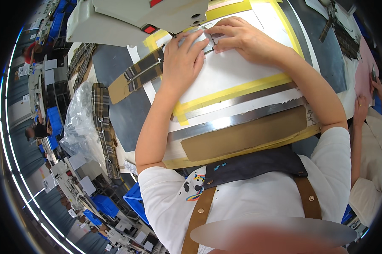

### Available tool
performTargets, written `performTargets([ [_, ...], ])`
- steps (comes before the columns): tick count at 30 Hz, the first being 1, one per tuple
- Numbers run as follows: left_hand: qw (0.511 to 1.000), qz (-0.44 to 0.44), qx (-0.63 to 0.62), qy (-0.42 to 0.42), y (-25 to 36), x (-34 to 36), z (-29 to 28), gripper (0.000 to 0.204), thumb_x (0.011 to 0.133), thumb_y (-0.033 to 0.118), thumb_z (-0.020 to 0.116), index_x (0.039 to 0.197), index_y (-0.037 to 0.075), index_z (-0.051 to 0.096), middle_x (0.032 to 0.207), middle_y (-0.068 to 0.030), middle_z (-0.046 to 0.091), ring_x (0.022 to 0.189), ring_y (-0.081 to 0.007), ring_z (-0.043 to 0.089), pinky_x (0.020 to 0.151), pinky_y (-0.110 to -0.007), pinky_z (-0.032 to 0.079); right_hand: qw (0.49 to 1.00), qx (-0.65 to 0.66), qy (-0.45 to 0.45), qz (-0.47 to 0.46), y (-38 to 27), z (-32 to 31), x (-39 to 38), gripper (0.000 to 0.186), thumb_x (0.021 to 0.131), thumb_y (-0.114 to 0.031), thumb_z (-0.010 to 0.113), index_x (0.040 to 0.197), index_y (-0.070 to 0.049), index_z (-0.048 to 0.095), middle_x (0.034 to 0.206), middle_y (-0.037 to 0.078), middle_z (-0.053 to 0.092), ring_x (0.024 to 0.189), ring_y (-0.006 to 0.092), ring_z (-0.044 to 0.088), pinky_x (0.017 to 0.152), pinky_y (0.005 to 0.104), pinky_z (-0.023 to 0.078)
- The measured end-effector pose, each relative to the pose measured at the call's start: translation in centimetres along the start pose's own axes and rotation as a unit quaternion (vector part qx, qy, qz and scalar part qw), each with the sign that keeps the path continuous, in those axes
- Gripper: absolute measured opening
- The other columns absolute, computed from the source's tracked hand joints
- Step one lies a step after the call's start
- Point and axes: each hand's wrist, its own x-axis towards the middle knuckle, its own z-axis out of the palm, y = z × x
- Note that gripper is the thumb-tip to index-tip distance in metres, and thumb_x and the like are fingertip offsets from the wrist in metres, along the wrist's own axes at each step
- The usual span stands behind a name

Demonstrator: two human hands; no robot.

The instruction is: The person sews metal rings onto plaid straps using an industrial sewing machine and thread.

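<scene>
A small greyish piece (203, 36) lies at the far middle of the white board (225, 76), just right of the white machine head (127, 21); the left hand (184, 55) rests over it, fingers spread wide; the right hand (246, 40) is bent narrow at its right edge, though whether it pinches anything I cannot tell; a plaid strip (144, 67) runs from the left up to the left hand; yellow tape (237, 89) edges the board; nearer lie a metal strip (220, 123) and a brown strip (246, 133); left are plaid straps (101, 114) beside a clear plastic bag (81, 127).
</scene>
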Motion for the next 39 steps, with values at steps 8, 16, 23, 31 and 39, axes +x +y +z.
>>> performTargets([
  [8,0.999,-0.017,-0.006,0.037,-0.4,-0.4,0.5,0.029,0.094,0.011,0.071,0.122,0.016,0.075,0.140,-0.0007,0.066,0.122,-0.0339,0.058,0.105,-0.045,0.047,0.999,-0.036,-0.011,-0.024,0.0,-0.3,0.5,0.014,0.086,-0.001,0.070,0.095,-0.008,0.078,0.135,0.008,0.071,0.127,0.0306,0.058,0.120,0.0479,0.039],
  [16,0.998,-0.005,0.011,0.060,-0.2,-0.3,0.8,0.029,0.091,0.012,0.075,0.119,0.017,0.074,0.134,-0.0010,0.067,0.117,-0.0339,0.060,0.099,-0.045,0.052,0.998,-0.010,-0.052,0.026,0.3,-0.8,0.4,0.036,0.088,0.006,0.062,0.118,-0.010,0.074,0.143,0.008,0.067,0.130,0.0311,0.057,0.121,0.0486,0.038],
  [23,0.997,0.004,0.023,0.067,-0.1,-0.4,0.7,0.030,0.091,0.013,0.074,0.121,0.018,0.073,0.135,-0.0009,0.067,0.118,-0.0346,0.060,0.099,-0.045,0.052,0.998,-0.027,-0.048,-0.003,0.4,-0.9,0.1,0.047,0.093,-0.001,0.066,0.139,-0.013,0.070,0.146,0.005,0.065,0.136,0.0319,0.054,0.118,0.0475,0.043],
  [31,0.999,-0.006,0.006,0.052,-0.1,-0.6,0.6,0.031,0.092,0.012,0.073,0.123,0.017,0.072,0.137,-0.0016,0.066,0.122,-0.0347,0.059,0.104,-0.046,0.051,0.991,-0.110,-0.050,-0.061,1.0,-1.4,0.3,0.042,0.095,-0.017,0.070,0.137,-0.014,0.071,0.143,0.003,0.067,0.136,0.0307,0.056,0.121,0.0494,0.040],
  [39,0.998,0.001,0.000,0.058,-0.4,-0.8,0.8,0.030,0.091,0.011,0.073,0.121,0.013,0.071,0.140,-0.0015,0.065,0.124,-0.0337,0.058,0.106,-0.044,0.051,0.988,-0.136,-0.045,-0.062,1.0,-1.3,0.4,0.038,0.097,-0.021,0.068,0.134,-0.015,0.072,0.141,0.001,0.068,0.135,0.0283,0.057,0.125,0.0514,0.033],
])
